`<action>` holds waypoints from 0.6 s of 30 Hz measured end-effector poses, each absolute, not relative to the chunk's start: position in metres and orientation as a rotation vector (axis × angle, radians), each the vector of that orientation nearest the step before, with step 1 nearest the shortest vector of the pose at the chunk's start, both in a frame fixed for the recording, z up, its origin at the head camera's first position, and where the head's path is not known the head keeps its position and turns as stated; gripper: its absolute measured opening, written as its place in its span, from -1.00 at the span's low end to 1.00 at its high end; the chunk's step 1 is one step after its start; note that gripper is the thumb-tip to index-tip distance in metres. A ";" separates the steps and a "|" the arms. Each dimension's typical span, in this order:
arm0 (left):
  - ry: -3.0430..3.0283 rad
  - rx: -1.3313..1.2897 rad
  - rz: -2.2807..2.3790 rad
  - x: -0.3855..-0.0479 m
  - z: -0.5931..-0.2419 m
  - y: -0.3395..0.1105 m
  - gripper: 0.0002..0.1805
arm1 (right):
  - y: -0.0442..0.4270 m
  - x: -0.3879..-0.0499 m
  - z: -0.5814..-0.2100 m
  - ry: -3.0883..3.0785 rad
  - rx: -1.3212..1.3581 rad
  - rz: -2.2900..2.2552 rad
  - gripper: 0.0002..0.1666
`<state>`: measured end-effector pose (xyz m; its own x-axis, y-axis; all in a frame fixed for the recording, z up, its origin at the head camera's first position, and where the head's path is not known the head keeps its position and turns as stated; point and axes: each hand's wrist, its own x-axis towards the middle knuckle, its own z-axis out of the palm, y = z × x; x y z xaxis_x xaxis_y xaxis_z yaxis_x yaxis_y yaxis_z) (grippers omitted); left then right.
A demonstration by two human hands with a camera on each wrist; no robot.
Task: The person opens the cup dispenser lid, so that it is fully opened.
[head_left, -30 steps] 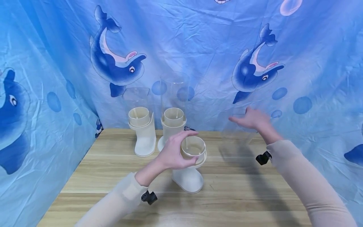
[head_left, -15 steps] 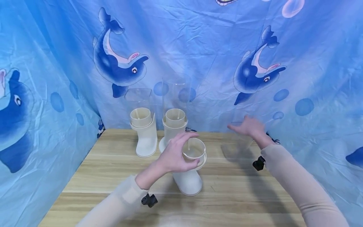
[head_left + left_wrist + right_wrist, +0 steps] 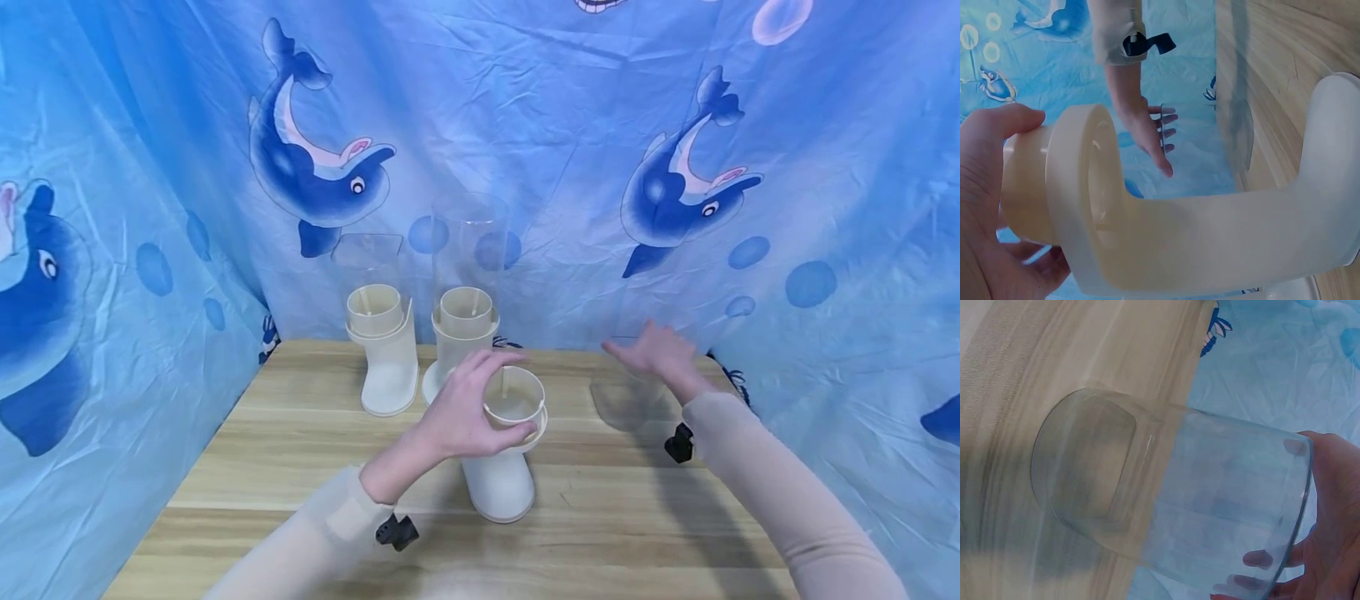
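My left hand (image 3: pixel 459 410) grips the cream cup-shaped collar at the top of a white boot-shaped plastic stand (image 3: pixel 501 492). In the left wrist view, thumb and fingers curl round that collar (image 3: pixel 1025 181). Over to the right, my right hand (image 3: pixel 660 357) holds a clear plastic container (image 3: pixel 1222 481) near its upper rim, fingers on one side and thumb on the other. The container's lower end is at the tabletop; whether it touches is hard to tell. In the head view its see-through walls are barely visible.
Two similar white stands, a left one (image 3: pixel 390 375) and a middle one (image 3: pixel 457 346), stand at the back of the wooden table (image 3: pixel 300 467). Clear upright containers (image 3: pixel 468 242) show above them. A blue dolphin-printed curtain (image 3: pixel 555 183) hangs along the back and both sides.
My right hand has come down with the clear container, bringing its lower end to the tabletop. My left hand keeps its hold on the stand's collar, with little movement.
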<state>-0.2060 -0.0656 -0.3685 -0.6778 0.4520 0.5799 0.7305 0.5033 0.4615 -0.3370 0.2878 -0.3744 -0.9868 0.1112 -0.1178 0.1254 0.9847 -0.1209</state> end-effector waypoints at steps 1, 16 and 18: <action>-2.364 -0.998 -0.991 -0.206 -0.369 -0.066 -0.12 | 0.287 -0.337 -0.376 3.017 0.186 -0.193 0.61; -2.362 -0.972 -1.118 -0.208 -0.370 -0.073 -0.07 | 0.304 -0.317 -0.367 3.182 -0.464 -0.405 -0.44; -2.355 -0.963 -1.149 -0.210 -0.369 -0.072 -0.09 | 0.308 -0.314 -0.366 3.144 -0.517 -0.388 -0.42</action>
<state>-0.2096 -0.0724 -0.3692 -0.7086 0.4232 0.5646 0.7055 0.4405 0.5552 -0.3145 0.3077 -0.3660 -0.9459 -0.3066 0.1058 -0.3232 0.9190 -0.2258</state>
